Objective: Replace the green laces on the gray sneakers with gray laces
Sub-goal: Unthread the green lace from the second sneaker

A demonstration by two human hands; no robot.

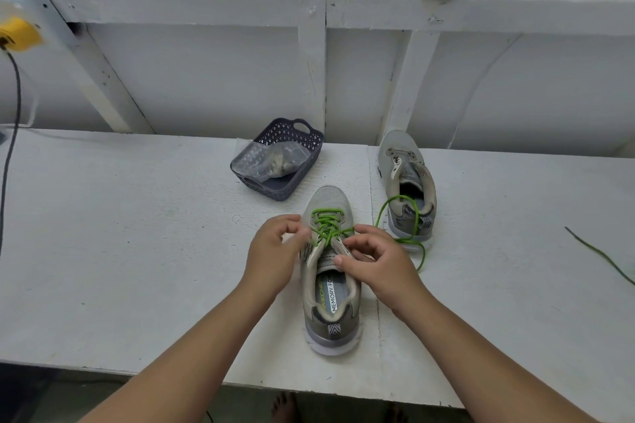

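Both hands' fingers pinch the thin green lace on the mesh sneaker. A perforated basket sits at eleven o'clock.

Both hands work the near sneaker on the white table — left hand and right hand pinching its green lace; a second sneaker stands beyond.
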